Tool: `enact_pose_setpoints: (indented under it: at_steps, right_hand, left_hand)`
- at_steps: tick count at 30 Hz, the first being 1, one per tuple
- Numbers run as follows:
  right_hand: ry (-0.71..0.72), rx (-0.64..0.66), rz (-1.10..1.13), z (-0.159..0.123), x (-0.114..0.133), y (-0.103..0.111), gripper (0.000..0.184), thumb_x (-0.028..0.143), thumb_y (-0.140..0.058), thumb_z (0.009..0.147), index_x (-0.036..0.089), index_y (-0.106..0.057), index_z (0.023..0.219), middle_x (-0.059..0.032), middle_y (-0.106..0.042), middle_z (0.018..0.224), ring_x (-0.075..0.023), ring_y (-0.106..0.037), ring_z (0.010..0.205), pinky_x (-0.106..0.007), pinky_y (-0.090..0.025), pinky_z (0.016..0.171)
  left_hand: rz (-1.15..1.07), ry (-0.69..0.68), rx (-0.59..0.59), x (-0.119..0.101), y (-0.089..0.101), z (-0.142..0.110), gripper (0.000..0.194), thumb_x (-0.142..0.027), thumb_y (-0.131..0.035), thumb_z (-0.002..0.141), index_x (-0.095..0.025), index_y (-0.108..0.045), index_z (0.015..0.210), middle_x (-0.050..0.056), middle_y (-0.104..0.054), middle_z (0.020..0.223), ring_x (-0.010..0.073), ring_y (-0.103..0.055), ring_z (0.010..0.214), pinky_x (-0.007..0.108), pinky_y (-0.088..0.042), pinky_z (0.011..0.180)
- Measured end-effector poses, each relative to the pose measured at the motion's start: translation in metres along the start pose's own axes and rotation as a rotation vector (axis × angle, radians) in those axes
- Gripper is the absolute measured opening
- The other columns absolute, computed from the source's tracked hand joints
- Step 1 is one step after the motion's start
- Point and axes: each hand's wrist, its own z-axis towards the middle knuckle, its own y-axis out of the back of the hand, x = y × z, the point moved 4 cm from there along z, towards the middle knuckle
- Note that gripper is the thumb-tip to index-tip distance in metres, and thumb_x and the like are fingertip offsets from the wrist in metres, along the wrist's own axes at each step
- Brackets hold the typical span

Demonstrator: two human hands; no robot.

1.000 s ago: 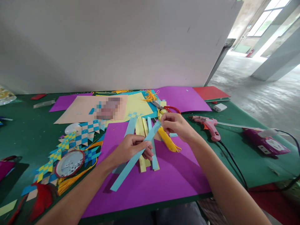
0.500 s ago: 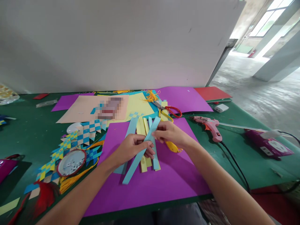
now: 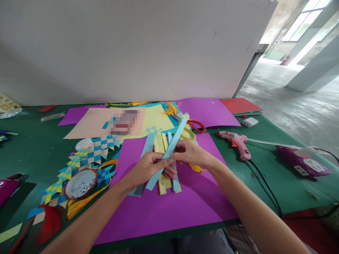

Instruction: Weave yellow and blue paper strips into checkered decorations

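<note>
Both hands pinch one long light-blue paper strip (image 3: 175,139) held slantwise above a purple sheet (image 3: 169,201). My left hand (image 3: 149,169) grips its lower part with thumb and fingers closed. My right hand (image 3: 189,152) pinches it just above, fingers closed. The strip's upper end reaches toward the red-handled scissors (image 3: 192,124). Under the hands lie several loose blue and yellow strips (image 3: 164,183) on the purple sheet. A yellow utility knife (image 3: 196,168) is partly hidden behind my right hand.
Woven blue-yellow paper pieces (image 3: 79,162) and a round dish (image 3: 79,183) with yellow tassels lie left. A pink glue gun (image 3: 238,142) with cable and a purple power strip (image 3: 304,164) sit right. Coloured sheets cover the green table (image 3: 34,151) before a white board.
The blue strip slid up and away through my left hand; less of it hangs below now. My right hand moved down the strip toward the left hand.
</note>
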Motion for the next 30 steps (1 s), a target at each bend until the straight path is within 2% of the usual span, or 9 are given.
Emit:
enact_pose_setpoints:
  at_steps: [6, 12, 15, 19, 21, 22, 26, 27, 30]
  right_hand:
    - [-0.009, -0.005, 0.013, -0.001, 0.005, 0.004, 0.008, 0.016, -0.053, 0.070, 0.016, -0.054, 0.063, 0.0036, -0.051, 0.053, -0.0080, -0.045, 0.048, -0.021, -0.031, 0.044]
    - [-0.010, -0.199, 0.112, -0.010, 0.011, 0.040, 0.014, 0.017, -0.052, 0.067, 0.016, -0.047, 0.054, 0.0051, -0.045, 0.046, -0.0054, -0.036, 0.043, -0.020, -0.024, 0.041]
    - [0.042, -0.395, 0.115, -0.015, 0.011, 0.061, 0.006, 0.017, -0.053, 0.066, 0.015, -0.053, 0.060, 0.0044, -0.047, 0.047, -0.0063, -0.038, 0.043, -0.020, -0.025, 0.041]
    - [0.150, -0.871, 0.139, -0.028, 0.011, 0.087, 0.003, 0.015, -0.053, 0.063, 0.017, -0.054, 0.063, 0.0048, -0.046, 0.048, -0.0069, -0.040, 0.044, -0.020, -0.026, 0.041]
    - [0.150, -0.949, 0.216, -0.030, 0.009, 0.089, 0.002, 0.016, -0.053, 0.064, 0.018, -0.053, 0.065, 0.0052, -0.045, 0.048, -0.0067, -0.039, 0.043, -0.019, -0.025, 0.040]
    - [0.122, -0.871, 0.247, -0.027, 0.008, 0.085, 0.001, 0.018, -0.054, 0.066, 0.018, -0.054, 0.067, 0.0048, -0.046, 0.049, -0.0070, -0.040, 0.043, -0.019, -0.024, 0.039]
    - [-0.016, -0.161, 0.170, -0.010, 0.008, 0.039, 0.015, 0.030, -0.061, 0.074, 0.015, -0.061, 0.079, 0.0020, -0.053, 0.055, -0.0089, -0.048, 0.048, -0.019, -0.028, 0.041]
    - [-0.009, -0.048, 0.138, -0.008, 0.008, 0.027, 0.017, 0.031, -0.063, 0.075, 0.015, -0.061, 0.080, 0.0017, -0.055, 0.057, -0.0091, -0.049, 0.050, -0.020, -0.030, 0.042]
    - [0.030, 0.026, 0.066, -0.004, 0.008, 0.006, 0.019, 0.034, -0.061, 0.079, 0.015, -0.060, 0.076, 0.0010, -0.057, 0.061, -0.0092, -0.051, 0.052, -0.021, -0.036, 0.047]
  left_hand:
    - [0.050, 0.029, 0.057, 0.002, -0.001, -0.001, 0.026, -0.034, -0.062, 0.086, -0.010, -0.069, 0.084, 0.010, -0.074, 0.075, 0.0227, -0.073, 0.069, 0.032, -0.058, 0.066]
    - [0.055, 0.096, 0.151, 0.005, 0.000, -0.003, 0.023, -0.031, -0.062, 0.086, -0.010, -0.069, 0.085, 0.011, -0.075, 0.079, 0.0223, -0.073, 0.071, 0.030, -0.058, 0.066]
    - [0.034, 0.110, 0.170, 0.006, 0.000, -0.004, 0.022, -0.032, -0.062, 0.086, -0.011, -0.069, 0.084, 0.012, -0.075, 0.079, 0.0223, -0.073, 0.071, 0.030, -0.058, 0.065]
    - [0.031, 0.097, 0.162, 0.006, -0.001, -0.004, 0.021, -0.031, -0.063, 0.086, -0.011, -0.070, 0.084, 0.011, -0.075, 0.079, 0.0216, -0.072, 0.071, 0.029, -0.058, 0.064]
    - [0.022, 0.075, 0.138, 0.005, -0.001, -0.002, 0.021, -0.030, -0.063, 0.086, -0.011, -0.070, 0.083, 0.010, -0.075, 0.078, 0.0213, -0.073, 0.070, 0.029, -0.058, 0.065]
    - [0.013, 0.058, 0.118, 0.005, -0.001, -0.002, 0.021, -0.030, -0.062, 0.086, -0.011, -0.070, 0.082, 0.010, -0.075, 0.078, 0.0214, -0.073, 0.070, 0.029, -0.058, 0.065]
    - [-0.030, 0.006, 0.041, 0.005, 0.003, 0.001, 0.021, -0.032, -0.063, 0.086, -0.011, -0.069, 0.083, 0.008, -0.074, 0.074, 0.0224, -0.073, 0.068, 0.031, -0.058, 0.065]
    - [-0.035, 0.002, 0.034, 0.005, 0.003, 0.001, 0.021, -0.032, -0.063, 0.086, -0.012, -0.069, 0.083, 0.008, -0.074, 0.074, 0.0223, -0.073, 0.068, 0.031, -0.058, 0.064]
    - [-0.031, 0.010, 0.035, 0.004, 0.001, 0.001, 0.022, -0.033, -0.064, 0.085, -0.011, -0.069, 0.083, 0.008, -0.074, 0.073, 0.0215, -0.073, 0.067, 0.030, -0.058, 0.064]
